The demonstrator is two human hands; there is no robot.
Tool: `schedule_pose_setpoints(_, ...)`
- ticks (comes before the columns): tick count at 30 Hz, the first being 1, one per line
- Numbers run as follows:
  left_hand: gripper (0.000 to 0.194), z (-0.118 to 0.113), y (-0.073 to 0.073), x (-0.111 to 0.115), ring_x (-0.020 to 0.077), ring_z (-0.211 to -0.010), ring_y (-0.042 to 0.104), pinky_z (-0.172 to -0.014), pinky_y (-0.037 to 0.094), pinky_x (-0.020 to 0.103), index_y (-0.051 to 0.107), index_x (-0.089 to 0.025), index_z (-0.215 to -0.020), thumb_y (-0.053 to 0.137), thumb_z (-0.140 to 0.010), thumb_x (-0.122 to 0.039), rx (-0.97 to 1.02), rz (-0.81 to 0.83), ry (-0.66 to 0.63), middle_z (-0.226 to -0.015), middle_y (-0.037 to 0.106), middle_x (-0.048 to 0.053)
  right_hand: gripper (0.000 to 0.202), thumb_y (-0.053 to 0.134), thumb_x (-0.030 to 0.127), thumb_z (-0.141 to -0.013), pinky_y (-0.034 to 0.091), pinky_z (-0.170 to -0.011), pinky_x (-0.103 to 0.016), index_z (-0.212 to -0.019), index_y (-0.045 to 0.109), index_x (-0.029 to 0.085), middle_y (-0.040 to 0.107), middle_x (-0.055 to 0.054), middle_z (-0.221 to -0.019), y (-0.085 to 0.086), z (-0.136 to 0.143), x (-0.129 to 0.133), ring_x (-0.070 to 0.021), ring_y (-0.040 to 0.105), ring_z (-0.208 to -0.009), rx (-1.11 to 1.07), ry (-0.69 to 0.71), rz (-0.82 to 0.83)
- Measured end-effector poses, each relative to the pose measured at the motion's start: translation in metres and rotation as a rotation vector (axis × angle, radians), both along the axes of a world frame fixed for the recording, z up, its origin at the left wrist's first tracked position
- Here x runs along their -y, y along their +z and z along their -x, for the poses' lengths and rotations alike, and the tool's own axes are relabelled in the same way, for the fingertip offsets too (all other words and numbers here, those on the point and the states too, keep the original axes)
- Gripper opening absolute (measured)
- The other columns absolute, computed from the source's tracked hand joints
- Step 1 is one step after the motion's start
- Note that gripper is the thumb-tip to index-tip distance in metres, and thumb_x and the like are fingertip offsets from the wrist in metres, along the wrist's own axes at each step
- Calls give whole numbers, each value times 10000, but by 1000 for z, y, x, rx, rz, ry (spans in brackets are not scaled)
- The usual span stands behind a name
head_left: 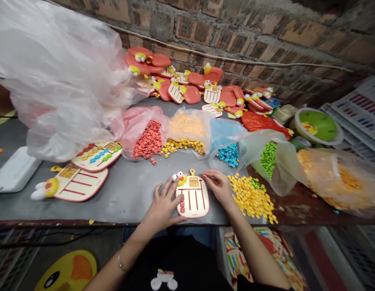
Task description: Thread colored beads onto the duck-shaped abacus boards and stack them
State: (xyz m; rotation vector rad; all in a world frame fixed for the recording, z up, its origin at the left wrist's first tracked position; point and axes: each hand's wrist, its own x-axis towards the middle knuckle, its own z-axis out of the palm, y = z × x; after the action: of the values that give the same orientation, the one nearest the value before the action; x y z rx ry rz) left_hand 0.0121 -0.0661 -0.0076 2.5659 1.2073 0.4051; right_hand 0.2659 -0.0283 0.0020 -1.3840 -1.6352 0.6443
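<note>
A cream toy board point(199, 206) with a duck head, slots and a red rim lies flat in front of me. Two red beads point(182, 207) sit in its leftmost slot. My left hand point(166, 202) rests with spread fingers across the board's left edge and duck head, one fingertip by those beads. At the upper right corner my right hand point(220, 188) pinches a small red bead point(204, 175) between thumb and finger. To the right of it spreads a pile of yellow beads point(251, 198), with a few green ones on top.
Behind the board stand open bags of red beads point(148, 139), yellow beads point(184, 145), blue beads point(228, 155) and green beads point(268, 157). Two other boards point(81, 184) lie at left, one filled with coloured beads. Several duck boards point(191, 95) are heaped against the brick wall.
</note>
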Motion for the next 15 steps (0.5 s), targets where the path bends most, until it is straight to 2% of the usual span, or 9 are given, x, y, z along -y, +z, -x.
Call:
schedule_pose_setpoints(3,534,0,-1,0,394,-1435,196,-1063,209,611,626,-236,-1112,694,-735,-607,-5,-6,0,-1574,213,195,185,533,257,-926,535,-806,-380,-910,712,214,684,-86,-962,-7,4,4,-214,636,-903,163,53,-74)
schedule_pose_setpoints(7,536,-1,-1,1,398,-1426,224,-1061,206,619,630,-241,-1114,697,-730,-608,-14,-21,11,-1570,228,189,192,528,214,-926,497,-814,-398,-857,707,217,679,-86,-912,-5,7,4,-234,580,-901,312,138,-151)
schedule_pose_setpoints(12,581,-3,1,1,407,-1405,269,-1054,230,613,638,-243,-1114,714,-696,-639,-8,-30,32,-1567,248,176,198,519,241,-945,476,-720,-343,-873,702,213,604,-62,-784,1,-5,18,-211,556,-806,310,250,-55)
schedule_pose_setpoints(15,599,-2,1,0,411,-1403,269,-1050,242,610,639,-237,-1103,730,-673,-644,-4,-35,15,-1565,250,184,188,513,255,-956,485,-757,-336,-1012,689,218,632,-66,-849,1,-14,22,-204,589,-846,239,348,36)
